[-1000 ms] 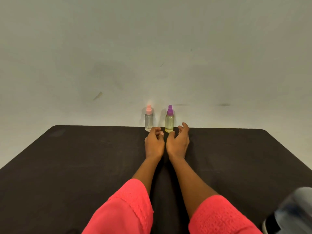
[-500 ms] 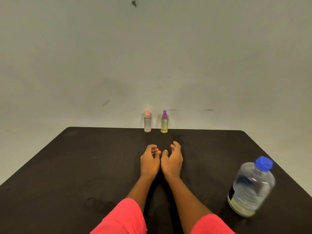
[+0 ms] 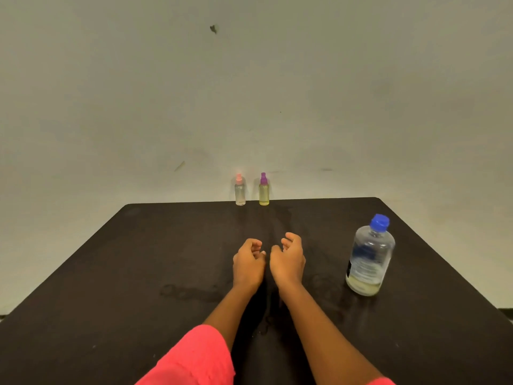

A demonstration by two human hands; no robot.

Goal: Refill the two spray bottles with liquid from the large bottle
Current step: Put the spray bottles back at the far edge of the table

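our empty left hand (image 3: 248, 262) and right hand (image 3: 288, 261) lay side by side; we judged the large bottle (image 3: 369, 259) at 3 o'clock needed a firm mid-body grip, pink spray bottle (image 3: 240, 191) and purple spray bottle (image 3: 264, 190) at 12 o'clock.

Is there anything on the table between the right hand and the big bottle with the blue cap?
Nothing visible does. Only bare table lies between the right hand and the big bottle, standing to its right.
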